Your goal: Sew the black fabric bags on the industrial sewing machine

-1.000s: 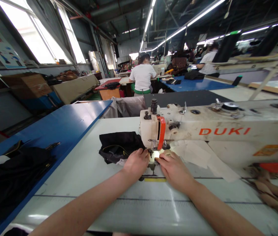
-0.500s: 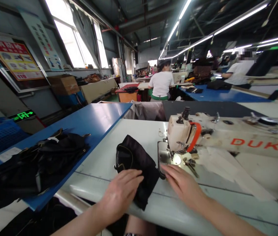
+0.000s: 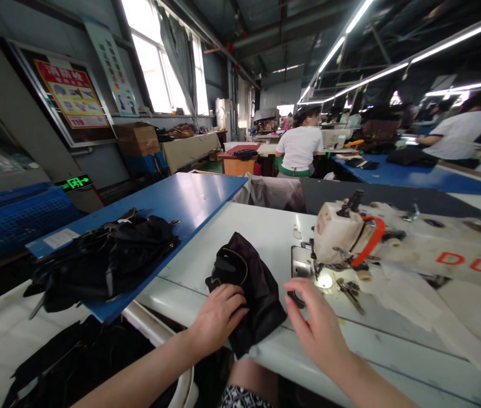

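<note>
A piece of black fabric [image 3: 263,283] with a gold-coloured curved trim lies on the pale sewing table, its lower end hanging over the front edge. My left hand [image 3: 218,317] rests on its left side, fingers curled into the cloth. Just right of the fabric, my right hand [image 3: 314,317] is raised near the metal needle plate [image 3: 302,263], thumb and forefinger apart with nothing visible between them. Beyond it stands the white sewing machine [image 3: 336,232] with an orange lever, its lamp lit. Small scissors-like metal snips [image 3: 349,294] lie beside the needle area.
Black trimmed pieces [image 3: 108,255] are heaped on a blue table [image 3: 200,195] to the left. More dark cloth [image 3: 79,362] sits below, by a white rail. White material [image 3: 425,309] lies under the machine arm. A co-worker [image 3: 299,147] sits ahead, back turned.
My view has swung left, so the table and machine sit further right. My left hand's fingers have curled more on the fabric. My right hand has lifted, its thumb and forefinger parting.
</note>
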### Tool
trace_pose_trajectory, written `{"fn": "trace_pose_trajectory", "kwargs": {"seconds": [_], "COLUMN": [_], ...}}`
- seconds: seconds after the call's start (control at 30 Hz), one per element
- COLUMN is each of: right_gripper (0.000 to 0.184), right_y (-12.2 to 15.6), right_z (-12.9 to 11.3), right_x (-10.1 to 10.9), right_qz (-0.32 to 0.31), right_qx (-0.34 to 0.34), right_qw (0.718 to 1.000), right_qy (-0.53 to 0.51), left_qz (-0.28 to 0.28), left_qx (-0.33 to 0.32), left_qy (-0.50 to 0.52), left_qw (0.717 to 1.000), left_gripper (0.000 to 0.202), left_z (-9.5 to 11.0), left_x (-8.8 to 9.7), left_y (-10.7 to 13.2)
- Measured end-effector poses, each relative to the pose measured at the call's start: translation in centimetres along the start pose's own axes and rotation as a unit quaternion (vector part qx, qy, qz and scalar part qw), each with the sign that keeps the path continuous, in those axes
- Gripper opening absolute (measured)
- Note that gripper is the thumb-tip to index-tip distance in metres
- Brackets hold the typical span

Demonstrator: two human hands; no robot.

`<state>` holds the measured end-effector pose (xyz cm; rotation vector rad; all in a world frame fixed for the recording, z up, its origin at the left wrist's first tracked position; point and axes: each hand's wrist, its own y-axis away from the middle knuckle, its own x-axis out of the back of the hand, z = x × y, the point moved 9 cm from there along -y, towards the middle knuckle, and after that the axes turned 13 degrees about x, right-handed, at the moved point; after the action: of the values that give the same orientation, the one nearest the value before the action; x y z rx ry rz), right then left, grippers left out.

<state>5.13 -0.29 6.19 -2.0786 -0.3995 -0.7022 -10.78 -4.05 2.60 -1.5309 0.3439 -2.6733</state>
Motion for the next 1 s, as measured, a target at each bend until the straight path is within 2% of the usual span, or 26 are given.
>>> {"fn": "trace_pose_trajectory", "kwargs": {"seconds": [0.07,0.17,0.27,0.37,0.53,0.6,0.7,0.77,0.83,0.9,1.0], "right_gripper": [0.016,0.017,0.016,0.011,0.016,0.015,0.012,0.012,0.015,0.018,0.018], "right_y": [-0.3,-0.2,-0.1,0.2,0.6,0.7,0.6,0.6,0.5,0.1,-0.7], "right_z": [-2.3,-3.0,-2.2,-1.6,-1.6,-1.6,-1.7,-1.8,-1.9,-2.1,-3.0], "right_x": [-1.2,-3.3,-4.5,-5.2,-5.5,-5.5,-5.9,-6.4,-6.6,-6.2,-4.3], "right_qz": [-0.076,-0.166,-0.188,-0.206,-0.213,-0.212,-0.225,-0.242,-0.25,-0.245,-0.219], "right_qx": [0.074,0.105,0.105,0.1,0.118,0.126,0.143,0.157,0.16,0.145,0.115], "right_qw": [0.994,0.979,0.974,0.969,0.963,0.961,0.954,0.946,0.943,0.949,0.965], "right_qy": [0.017,0.05,0.076,0.089,0.118,0.128,0.138,0.145,0.148,0.134,0.091], "left_qz": [0.001,-0.02,-0.056,-0.074,-0.039,-0.01,0.031,0.033,0.002,-0.053,-0.124], "left_qx": [0.007,0.024,0.043,0.059,0.078,0.064,0.041,0.041,0.045,0.045,0.065], "left_qy": [0.023,0.078,0.124,0.142,0.166,0.141,0.042,-0.014,-0.031,-0.014,0.049], "left_qw": [1.0,0.996,0.99,0.985,0.982,0.988,0.998,0.999,0.999,0.998,0.989], "left_gripper": [0.013,0.011,0.025,0.019,0.008,0.008,0.009,0.009,0.008,0.002,0.014], "left_z": [-0.2,-0.6,-1.1,-1.7,-2.2,-1.7,-0.5,-0.1,-0.1,-0.6,-1.5], "left_x": [0.1,0.5,0.7,0.6,0.7,1.2,2.5,3.1,3.2,2.8,2.8], "left_y": [0.1,0.1,-0.1,-0.3,-0.1,0.3,1.0,1.1,1.0,1.0,1.3]}}
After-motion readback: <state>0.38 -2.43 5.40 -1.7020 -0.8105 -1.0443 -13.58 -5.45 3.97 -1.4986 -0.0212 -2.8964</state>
